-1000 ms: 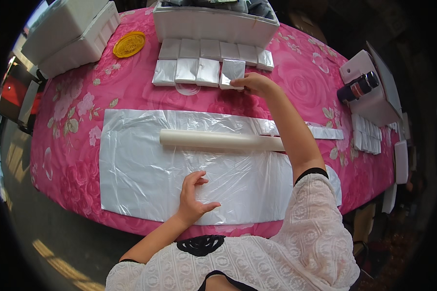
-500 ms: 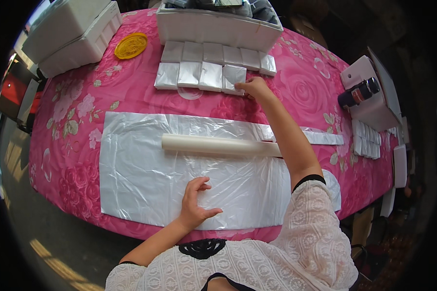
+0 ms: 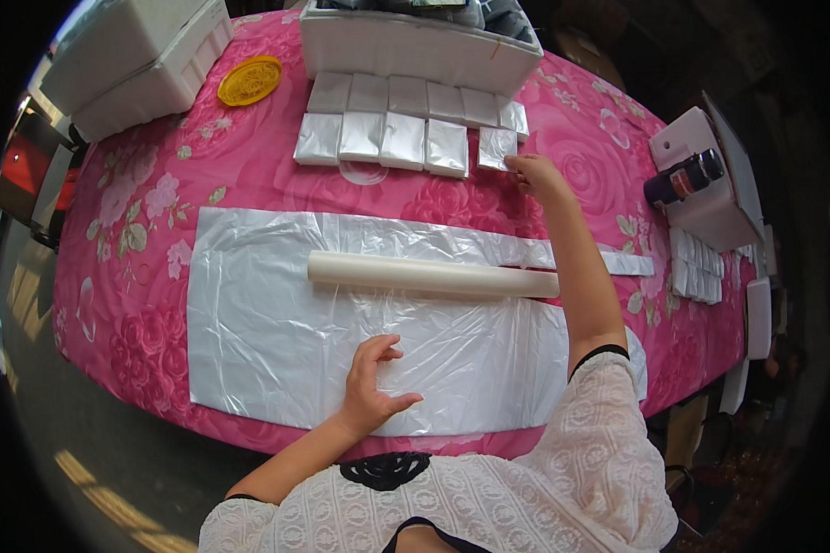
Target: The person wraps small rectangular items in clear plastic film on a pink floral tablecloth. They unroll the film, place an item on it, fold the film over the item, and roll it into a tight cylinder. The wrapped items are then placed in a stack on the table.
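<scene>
My right hand (image 3: 537, 177) reaches across the table and pinches the near right corner of a small folded plastic packet (image 3: 496, 147), silvery white. To its left, two rows of similar folded packets (image 3: 402, 138) lie side by side. Close to me a large shiny plastic bag (image 3: 258, 323) is spread flat, with a pale roller tube (image 3: 415, 273) lying across it; my right forearm passes over the bag near the tube's right end. My left hand (image 3: 369, 385) rests at the bag's near part, fingers curved and thumb apart, holding nothing.
Behind the packets stands a white foam box (image 3: 415, 53) full of dark items. A yellow dish (image 3: 249, 81) of rubber bands and stacked foam boxes (image 3: 157, 88) are at far left. At right are a dark bottle (image 3: 684, 178), a white box (image 3: 710, 207) and more packets (image 3: 695, 267).
My right hand has moved right from the front row's end packet, and a packet now lies under its fingers, apart from the row. My left hand has stayed in place.
</scene>
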Available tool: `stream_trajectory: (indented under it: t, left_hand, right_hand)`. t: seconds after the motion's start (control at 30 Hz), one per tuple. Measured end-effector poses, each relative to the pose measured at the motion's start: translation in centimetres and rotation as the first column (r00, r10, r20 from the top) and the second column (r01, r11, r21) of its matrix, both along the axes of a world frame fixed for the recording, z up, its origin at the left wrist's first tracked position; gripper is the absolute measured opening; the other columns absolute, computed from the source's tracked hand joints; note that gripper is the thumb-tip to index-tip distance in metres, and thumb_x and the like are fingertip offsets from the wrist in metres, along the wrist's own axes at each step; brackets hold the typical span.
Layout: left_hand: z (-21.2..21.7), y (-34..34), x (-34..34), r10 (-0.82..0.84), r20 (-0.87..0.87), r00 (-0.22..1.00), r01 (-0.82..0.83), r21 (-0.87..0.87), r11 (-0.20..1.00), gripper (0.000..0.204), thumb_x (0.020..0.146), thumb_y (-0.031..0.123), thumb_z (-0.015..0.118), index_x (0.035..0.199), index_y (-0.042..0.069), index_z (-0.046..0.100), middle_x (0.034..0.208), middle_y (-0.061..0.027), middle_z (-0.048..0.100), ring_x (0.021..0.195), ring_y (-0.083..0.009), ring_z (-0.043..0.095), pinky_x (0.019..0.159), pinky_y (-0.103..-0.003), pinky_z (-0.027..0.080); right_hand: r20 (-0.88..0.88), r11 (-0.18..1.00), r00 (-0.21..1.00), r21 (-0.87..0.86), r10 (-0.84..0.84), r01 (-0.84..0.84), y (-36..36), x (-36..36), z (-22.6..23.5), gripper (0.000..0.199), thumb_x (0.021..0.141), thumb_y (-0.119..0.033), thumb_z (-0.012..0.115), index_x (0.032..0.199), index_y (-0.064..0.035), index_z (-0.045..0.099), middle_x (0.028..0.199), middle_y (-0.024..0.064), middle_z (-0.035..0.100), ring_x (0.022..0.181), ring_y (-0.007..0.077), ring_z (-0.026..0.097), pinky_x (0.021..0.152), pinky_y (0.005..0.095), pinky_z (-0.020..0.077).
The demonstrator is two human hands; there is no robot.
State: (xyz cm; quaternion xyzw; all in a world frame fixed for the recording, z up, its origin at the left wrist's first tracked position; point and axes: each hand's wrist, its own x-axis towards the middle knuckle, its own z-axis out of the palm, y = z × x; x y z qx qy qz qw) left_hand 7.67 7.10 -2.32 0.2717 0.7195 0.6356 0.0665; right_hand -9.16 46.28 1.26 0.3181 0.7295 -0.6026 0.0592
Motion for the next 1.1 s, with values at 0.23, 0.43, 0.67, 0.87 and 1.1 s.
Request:
stream_trajectory:
  t: [0.23, 0.43, 0.67, 0.87, 1.1]
  left_hand:
    - [0.0, 0.0, 0.0, 0.003, -0.009, 1.000, -0.003, -0.004, 1.000, 0.080, 0.062, 0.045, 0.077, 0.121, 0.003, 0.042, 0.113, -0.0135, 0.045, 0.088, -0.0209, 0.057, 0.080, -0.033, 0.046]
    - [0.0, 0.0, 0.0, 0.002, -0.001, 1.000, -0.002, -0.003, 1.000, 0.080, 0.062, 0.044, 0.077, 0.121, 0.003, 0.043, 0.113, -0.0133, 0.045, 0.088, -0.0210, 0.057, 0.079, -0.032, 0.046]
    - [0.2, 0.1, -0.1, -0.006, 0.021, 1.000, 0.006, 0.011, 1.000, 0.080, 0.061, 0.043, 0.078, 0.121, 0.004, 0.043, 0.114, -0.0133, 0.045, 0.089, -0.0217, 0.057, 0.079, -0.032, 0.047]
    - [0.2, 0.1, -0.1, -0.013, 0.003, 1.000, 0.013, -0.011, 1.000, 0.080, 0.062, 0.044, 0.077, 0.121, 0.004, 0.042, 0.114, -0.0135, 0.046, 0.089, -0.0216, 0.057, 0.079, -0.033, 0.047]
    - [0.1, 0.2, -0.1, 0.013, -0.037, 0.999, -0.014, -0.018, 1.000, 0.078, 0.065, 0.046, 0.075, 0.122, 0.003, 0.042, 0.114, -0.0136, 0.046, 0.089, -0.0215, 0.056, 0.079, -0.033, 0.046]
  right_hand:
    - [0.070, 0.902, 0.990, 0.408, 0.126, -0.143, -1.6, 0.1, -0.2, 0.041, 0.069, -0.034, 0.072, 0.093, -0.0016, 0.063, 0.078, 0.0063, 0.062, 0.066, 0.0162, 0.058, 0.059, 0.0283, 0.0467]
    - [-0.016, 0.442, 0.971, 0.892, 0.238, -0.093, -5.0, 0.2, 0.8, 0.073, 0.059, -0.039, 0.075, 0.113, 0.0030, 0.051, 0.106, 0.0215, 0.059, 0.098, 0.0329, 0.056, 0.083, 0.0381, 0.0447]
    - [-0.108, 0.548, 0.949, 0.833, 0.295, -0.075, -5.5, 0.6, -0.7, 0.085, 0.059, -0.025, 0.078, 0.127, 0.0058, 0.038, 0.116, 0.0225, 0.054, 0.108, 0.0317, 0.053, 0.092, 0.0346, 0.0410]
    - [-0.109, 0.506, 0.958, 0.862, 0.264, -0.041, -6.1, 1.0, -0.3, 0.081, 0.061, -0.023, 0.077, 0.126, 0.0054, 0.039, 0.116, 0.0224, 0.054, 0.108, 0.0334, 0.052, 0.093, 0.0357, 0.0401]
    - [-0.182, 0.541, 0.821, 0.823, 0.541, -0.174, -10.2, 8.4, 2.4, 0.054, 0.070, -0.027, 0.071, 0.116, -0.0034, 0.055, 0.116, 0.0170, 0.054, 0.110, 0.0316, 0.049, 0.093, 0.0372, 0.0391]
